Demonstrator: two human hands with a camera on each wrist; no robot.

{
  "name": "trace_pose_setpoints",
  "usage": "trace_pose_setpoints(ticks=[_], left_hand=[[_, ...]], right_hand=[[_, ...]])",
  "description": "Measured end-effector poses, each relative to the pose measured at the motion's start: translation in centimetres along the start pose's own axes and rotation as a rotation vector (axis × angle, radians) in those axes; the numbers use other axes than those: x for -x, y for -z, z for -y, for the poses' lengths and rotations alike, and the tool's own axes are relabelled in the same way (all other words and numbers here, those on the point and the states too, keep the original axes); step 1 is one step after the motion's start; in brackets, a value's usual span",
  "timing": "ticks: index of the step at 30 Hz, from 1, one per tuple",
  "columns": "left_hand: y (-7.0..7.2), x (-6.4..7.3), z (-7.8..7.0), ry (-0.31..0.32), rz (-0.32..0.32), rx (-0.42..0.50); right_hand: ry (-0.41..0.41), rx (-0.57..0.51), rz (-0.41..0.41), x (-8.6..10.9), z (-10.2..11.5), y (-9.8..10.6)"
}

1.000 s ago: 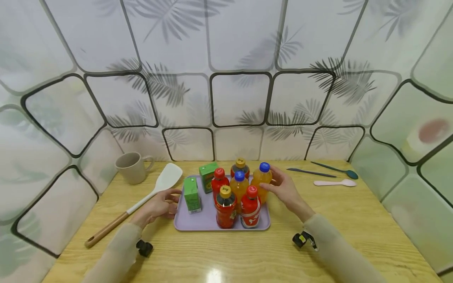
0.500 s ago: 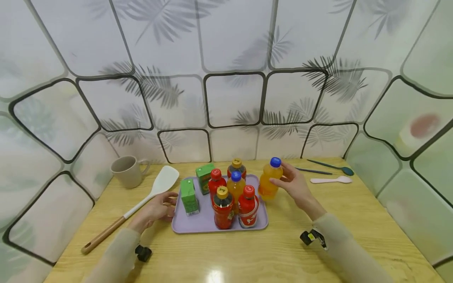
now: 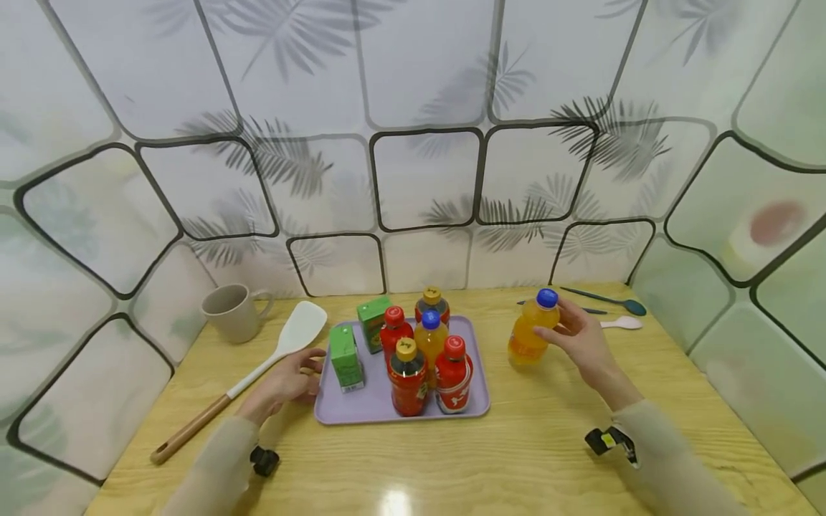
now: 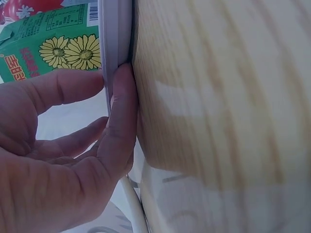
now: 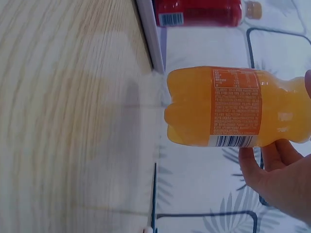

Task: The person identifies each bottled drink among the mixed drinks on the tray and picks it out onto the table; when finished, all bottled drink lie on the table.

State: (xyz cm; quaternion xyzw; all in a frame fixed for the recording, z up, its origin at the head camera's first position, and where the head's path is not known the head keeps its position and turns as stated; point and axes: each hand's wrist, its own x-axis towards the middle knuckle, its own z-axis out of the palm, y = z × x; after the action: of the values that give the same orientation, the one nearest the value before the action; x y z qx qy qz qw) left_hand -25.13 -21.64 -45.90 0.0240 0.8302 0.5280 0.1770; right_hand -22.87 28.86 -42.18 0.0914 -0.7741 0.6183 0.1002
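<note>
My right hand [image 3: 584, 347] grips an orange drink bottle [image 3: 532, 333] with a blue cap, slightly tilted, over the table to the right of the tray. In the right wrist view the bottle's base [image 5: 177, 109] points toward the wood, and fingers curl round its upper part. At the lilac tray [image 3: 368, 411], my left hand [image 3: 290, 380] pinches the left rim; the left wrist view has thumb and finger on either side of this rim [image 4: 114, 39]. On the tray stand green drink cartons [image 3: 346, 358], red-capped bottles [image 3: 454, 376], yellow-capped bottles [image 3: 409, 380] and another orange bottle [image 3: 431, 344].
A beige mug [image 3: 234, 313] stands at the back left. Beside the left hand lies a white spatula [image 3: 302, 326] with a wooden handle. At the back right are a dark teal spoon [image 3: 632, 307], a pink spoon [image 3: 624, 323] and a dark slim utensil [image 3: 594, 311], partly hidden.
The right hand has carried the orange drink bottle off the tray's right side and farther right. The left hand stays at the tray's left rim.
</note>
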Motion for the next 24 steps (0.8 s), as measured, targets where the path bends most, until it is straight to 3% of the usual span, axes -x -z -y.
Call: trace_pose_setpoints(ticks=[15, 24], left_hand=[[0.0, -0.2, -0.5, 0.014, -0.016, -0.021], [0.0, 0.1, -0.6, 0.016, -0.011, -0.021]], right_hand=[[0.028, -0.080, -0.117, 1.2, -0.8, 5.2], [0.035, -0.086, -0.181, 1.4, -1.7, 7.1]])
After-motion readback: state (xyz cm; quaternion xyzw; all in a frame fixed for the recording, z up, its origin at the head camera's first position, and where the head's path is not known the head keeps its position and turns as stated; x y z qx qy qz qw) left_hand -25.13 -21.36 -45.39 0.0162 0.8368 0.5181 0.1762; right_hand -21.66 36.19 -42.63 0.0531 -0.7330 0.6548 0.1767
